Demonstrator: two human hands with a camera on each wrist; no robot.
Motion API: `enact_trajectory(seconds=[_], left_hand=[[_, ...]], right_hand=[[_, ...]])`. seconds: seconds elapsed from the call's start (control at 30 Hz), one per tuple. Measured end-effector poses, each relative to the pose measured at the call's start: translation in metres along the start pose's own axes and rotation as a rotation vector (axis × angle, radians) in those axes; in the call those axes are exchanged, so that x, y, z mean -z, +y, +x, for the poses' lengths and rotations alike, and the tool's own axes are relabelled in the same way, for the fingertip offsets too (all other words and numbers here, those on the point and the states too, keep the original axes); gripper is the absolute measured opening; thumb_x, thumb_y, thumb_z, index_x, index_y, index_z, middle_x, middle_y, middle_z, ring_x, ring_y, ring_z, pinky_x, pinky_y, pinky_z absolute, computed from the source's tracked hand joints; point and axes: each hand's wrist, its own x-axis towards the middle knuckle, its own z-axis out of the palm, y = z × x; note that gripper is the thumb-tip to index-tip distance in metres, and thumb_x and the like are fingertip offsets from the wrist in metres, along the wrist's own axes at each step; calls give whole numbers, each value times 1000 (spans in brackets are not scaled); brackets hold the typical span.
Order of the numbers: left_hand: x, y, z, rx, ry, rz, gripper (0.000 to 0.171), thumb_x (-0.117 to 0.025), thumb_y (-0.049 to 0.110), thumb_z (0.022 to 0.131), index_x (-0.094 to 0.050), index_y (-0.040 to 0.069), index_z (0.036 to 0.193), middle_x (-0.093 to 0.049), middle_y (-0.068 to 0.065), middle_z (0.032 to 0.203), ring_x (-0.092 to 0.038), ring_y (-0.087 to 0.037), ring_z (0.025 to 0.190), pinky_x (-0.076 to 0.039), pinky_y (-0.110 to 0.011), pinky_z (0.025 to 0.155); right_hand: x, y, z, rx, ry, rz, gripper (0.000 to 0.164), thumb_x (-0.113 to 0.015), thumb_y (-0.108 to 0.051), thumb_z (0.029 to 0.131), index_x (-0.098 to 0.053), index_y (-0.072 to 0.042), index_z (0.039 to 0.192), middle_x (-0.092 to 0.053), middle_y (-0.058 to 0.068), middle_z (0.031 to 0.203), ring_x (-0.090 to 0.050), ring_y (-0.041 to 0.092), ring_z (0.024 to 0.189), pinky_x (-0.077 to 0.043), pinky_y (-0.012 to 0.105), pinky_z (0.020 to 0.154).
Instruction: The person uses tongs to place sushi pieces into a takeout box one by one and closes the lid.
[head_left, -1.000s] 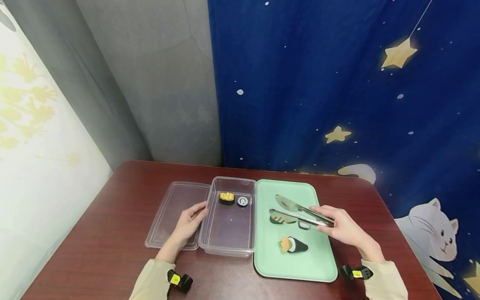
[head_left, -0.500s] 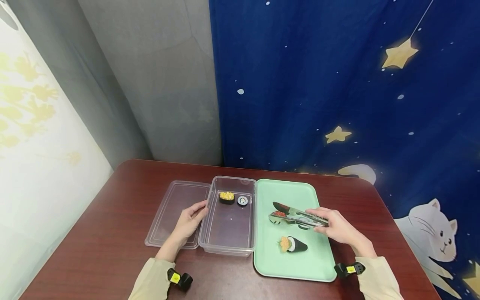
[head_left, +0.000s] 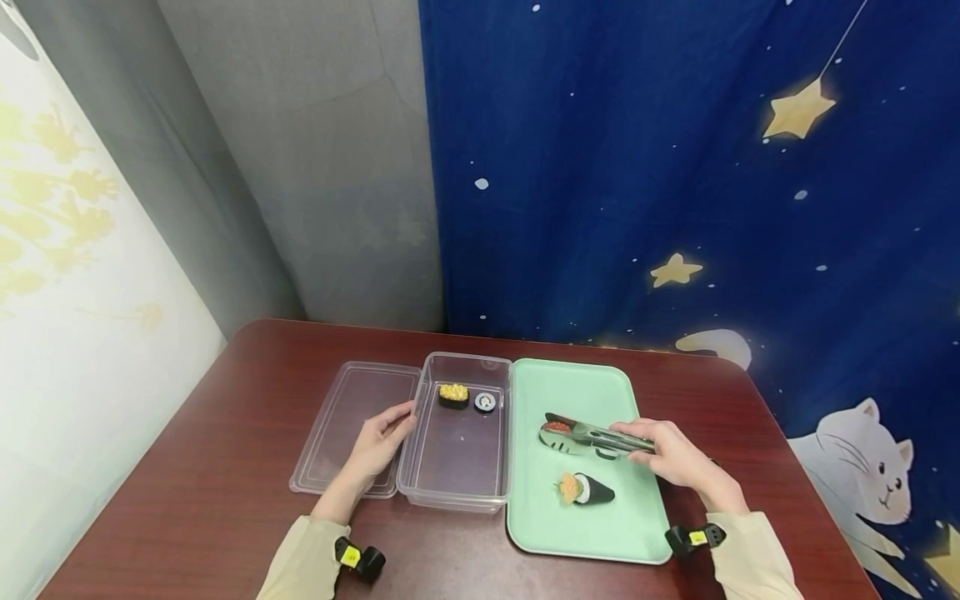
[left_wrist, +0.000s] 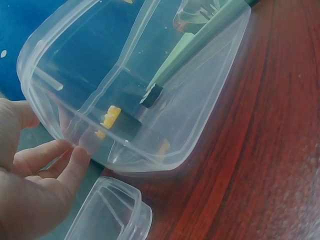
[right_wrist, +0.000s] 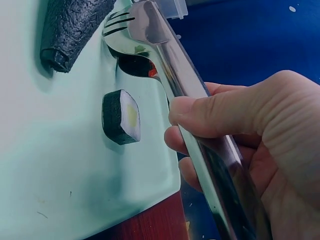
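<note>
My left hand touches the left wall of a clear plastic container with its fingertips. Inside that container lie a yellow-topped sushi piece and a small round sushi roll. My right hand grips metal tongs over the green tray. Between the tongs' ends is a red-topped sushi piece, partly hidden by the metal. Beneath the tongs, a small black-wrapped sushi roll shows in the right wrist view. A cone-shaped hand roll lies nearer the tray's front.
A clear lid lies flat left of the container, partly behind my left forearm. Container and tray stand side by side on the reddish-brown wooden table. Curtains hang behind the table.
My right hand has moved slightly left, and the tongs' arms have come together around the red-topped sushi piece. My left hand stays at the container wall.
</note>
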Motion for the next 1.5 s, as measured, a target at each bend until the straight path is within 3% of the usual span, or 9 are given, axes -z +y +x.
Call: enact_trajectory(seconds=[0.23, 0.47, 0.77, 0.87, 0.97, 1.13, 1.37, 1.5], left_hand=[[1, -3, 1, -8, -1, 10, 37, -55, 1, 93, -49, -15, 125, -53, -30, 125, -53, -25, 114, -41, -10, 85], [0, -5, 2, -11, 4, 2, 36, -55, 1, 92, -50, -14, 125, -53, -30, 124, -54, -24, 112, -42, -11, 85], [2, -5, 3, -8, -14, -3, 38, -55, 4, 94, -48, -14, 127, -52, -30, 126, -51, -29, 116, -41, -10, 86], [2, -5, 3, -6, -14, -5, 38, -55, 4, 94, -48, -14, 127, -53, -30, 125, -53, -25, 114, -41, -11, 86], [1, -5, 3, 1, -9, -5, 38, -55, 3, 93, -49, -14, 126, -53, -30, 125, -55, -13, 108, -41, -11, 86], [2, -2, 2, 18, -21, -9, 39, -54, 3, 94, -46, -15, 128, -52, -30, 126, -54, 1, 98, -42, -11, 85], [2, 0, 1, 27, -22, -10, 39, -53, 3, 94, -46, -14, 129, -51, -29, 127, -54, 0, 99, -42, -11, 85], [1, -2, 1, 10, -21, -4, 39, -54, 3, 94, -46, -16, 128, -52, -30, 126, -55, 0, 98, -42, -11, 84]], right_hand=[[1, 0, 0, 15, 17, -2, 42, -72, 7, 73, -62, 7, 113, -67, 14, 96, -60, 21, 81, -46, 26, 60], [7, -5, 2, -27, 53, -14, 42, -74, 6, 71, -64, 5, 113, -68, 13, 100, -61, 18, 87, -48, 27, 62], [23, -13, 11, -1, 79, -50, 43, -75, 4, 73, -65, 2, 114, -67, 9, 97, -55, 9, 76, -44, 25, 59], [27, -14, 15, 18, 94, -73, 43, -75, 5, 72, -65, 1, 114, -67, 7, 95, -51, 5, 72, -42, 25, 57], [31, -17, 18, 11, 94, -77, 45, -74, 6, 71, -65, 1, 115, -67, 7, 95, -49, 5, 71, -41, 25, 57], [36, -20, 26, -6, 78, -89, 46, -74, 4, 73, -64, -1, 117, -68, 9, 102, -53, 8, 77, -43, 25, 60], [35, -28, 42, 38, 84, -92, 44, -74, 4, 74, -64, 1, 117, -67, 10, 109, -62, 23, 96, -52, 35, 73], [31, -33, 52, 60, 69, -58, 43, -73, 3, 76, -63, 1, 119, -67, 11, 109, -61, 18, 88, -49, 31, 68]])
